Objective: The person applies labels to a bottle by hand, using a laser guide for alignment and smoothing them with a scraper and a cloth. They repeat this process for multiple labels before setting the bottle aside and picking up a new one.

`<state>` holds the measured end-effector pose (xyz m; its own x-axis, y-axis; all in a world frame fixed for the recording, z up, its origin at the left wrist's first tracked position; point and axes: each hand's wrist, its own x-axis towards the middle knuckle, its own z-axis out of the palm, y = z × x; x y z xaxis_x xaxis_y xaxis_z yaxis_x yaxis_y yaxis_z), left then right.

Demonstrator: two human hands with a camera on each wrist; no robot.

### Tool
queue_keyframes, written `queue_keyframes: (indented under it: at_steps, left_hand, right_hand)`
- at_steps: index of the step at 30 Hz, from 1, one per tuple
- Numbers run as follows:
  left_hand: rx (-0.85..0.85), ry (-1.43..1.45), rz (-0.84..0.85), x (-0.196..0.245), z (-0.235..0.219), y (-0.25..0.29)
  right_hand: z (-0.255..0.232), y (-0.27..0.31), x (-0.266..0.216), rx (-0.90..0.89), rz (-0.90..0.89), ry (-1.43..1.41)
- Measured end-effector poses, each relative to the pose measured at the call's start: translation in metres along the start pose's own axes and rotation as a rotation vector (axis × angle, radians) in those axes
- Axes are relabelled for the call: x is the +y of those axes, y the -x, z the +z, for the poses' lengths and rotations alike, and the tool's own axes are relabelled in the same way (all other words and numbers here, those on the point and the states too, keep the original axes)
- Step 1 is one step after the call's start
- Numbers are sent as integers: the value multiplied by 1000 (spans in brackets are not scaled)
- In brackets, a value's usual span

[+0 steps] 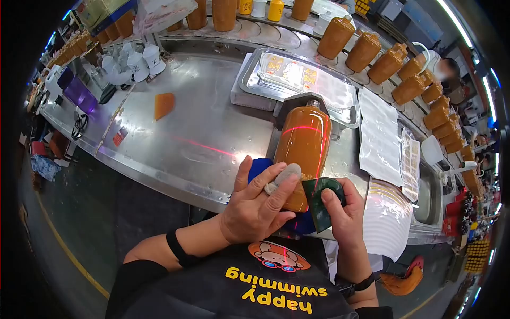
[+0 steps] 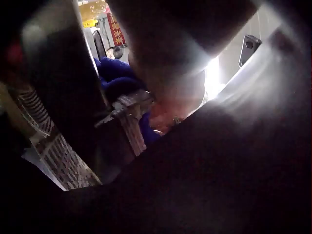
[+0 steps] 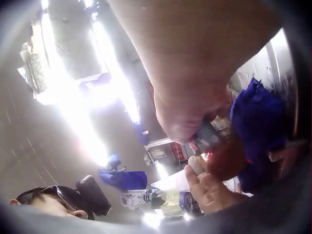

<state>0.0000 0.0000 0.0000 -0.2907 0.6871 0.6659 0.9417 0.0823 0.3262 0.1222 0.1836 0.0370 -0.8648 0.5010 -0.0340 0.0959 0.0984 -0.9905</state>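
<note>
An orange-brown glossy bottle point(image 1: 304, 135) lies tilted in a dark holder point(image 1: 287, 101), its neck toward the back and its base toward the person. My left hand point(image 1: 258, 204) holds a greyish-white pad point(image 1: 284, 178) against the bottle's lower left side, fingers bent around the pad. My right hand point(image 1: 343, 210) pinches a dark green flat piece point(image 1: 320, 199) between thumb and fingers, its edge at the bottle's lower right. Blue cloth point(image 1: 258, 167) lies under the bottle's base. In the right wrist view the left fingers and the pad point(image 3: 196, 165) show; the left wrist view is mostly dark.
Steel trays point(image 1: 249, 80) with packets stand behind the bottle. White sheets point(image 1: 378, 138) lie at the right, near a sink point(image 1: 429, 204). An orange piece point(image 1: 164, 106) and a purple container point(image 1: 78, 91) are at the left. Brown bottles point(image 1: 364, 52) line the back conveyor.
</note>
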Motion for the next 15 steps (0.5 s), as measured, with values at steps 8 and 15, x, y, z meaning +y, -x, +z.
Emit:
queue_keyframes:
  at_steps: [8,15]
  left_hand:
    - [109,652,-543,-10,13,-33]
    - [-13,729,-571,-13,21,-34]
  right_hand:
    - [-8,-2,-5,71,-42,-110]
    - [-11,-1,-2,55,-20,-115]
